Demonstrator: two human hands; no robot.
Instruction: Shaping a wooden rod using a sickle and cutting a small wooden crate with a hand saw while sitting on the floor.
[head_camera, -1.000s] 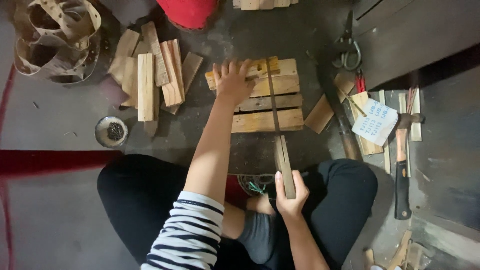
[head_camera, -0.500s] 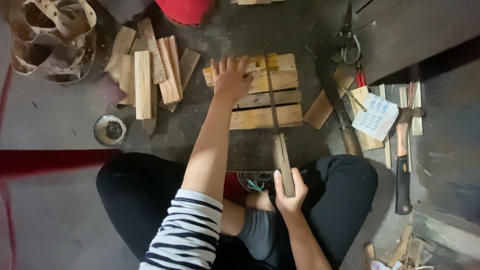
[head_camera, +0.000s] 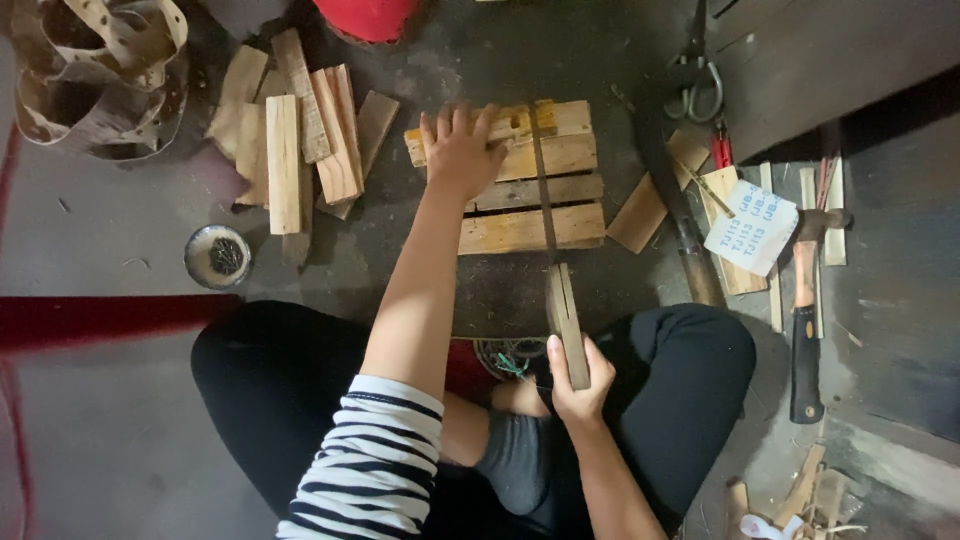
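Hands — two, both the person's own. Left hand (head_camera: 462, 150) lies flat, fingers spread wide, pressing on the far left part of the wooden slat assembly (head_camera: 520, 180). Right hand (head_camera: 578, 385) is closed round the wooden handle of a handsaw (head_camera: 552, 240), near the lap; the thin blade runs away from it across the slats, just right of the left hand's fingers.

Slat assembly — one, made of four pale boards lying side by side crosswise, directly ahead of the right hand and under the left.

Risks, as judged:
- Blade close beside the spread fingers — a skip out of the kerf could, I judge, run it onto them.
- Assembly is held by palm pressure alone, no clamp seen; it may shift or twist on the floor and bind the blade.
- Legs are folded just below the saw handle, so a hard pull stroke could bring it against them.

Count of other things:
- Loose wood offcuts (head_camera: 295, 140), left of the left hand: one pile, roughly seven pieces; exact number unclear.
- Small round dish (head_camera: 217, 257) with dark contents, left of the forearm: one.
- Hammer (head_camera: 805, 320), black grip, right of the right hand: one.
- Scissors (head_camera: 697, 85), far right of the left hand: one pair.
- White paper slip (head_camera: 752, 228), beside the hammer: one.
- Short offcut (head_camera: 640, 213), right of the assembly: one.
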